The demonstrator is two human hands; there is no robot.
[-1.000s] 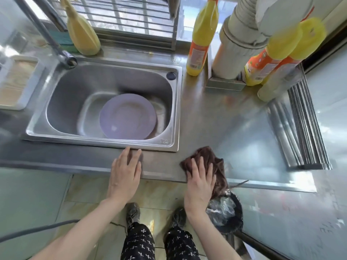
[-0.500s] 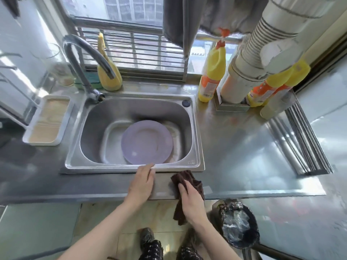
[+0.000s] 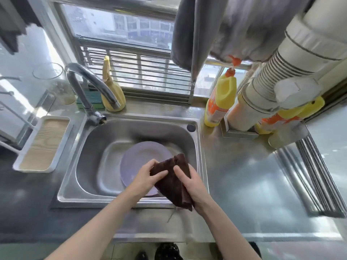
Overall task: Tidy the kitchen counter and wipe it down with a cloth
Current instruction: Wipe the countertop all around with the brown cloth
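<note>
Cloth point(image 3: 171, 182), dark brown, hangs between our hands above the sink point(image 3: 200, 147), over its front right corner and the purple plate point(image 3: 139, 158) lying in the basin. Our left hand point(image 3: 145, 178) pinches its upper edge; our right hand point(image 3: 191, 182) has its grip clamped round the folded side. To our right the steel counter point(image 3: 249, 184) lies broad and bare up to the ridged edge, with bottles point(image 3: 220, 102) along the back
</note>
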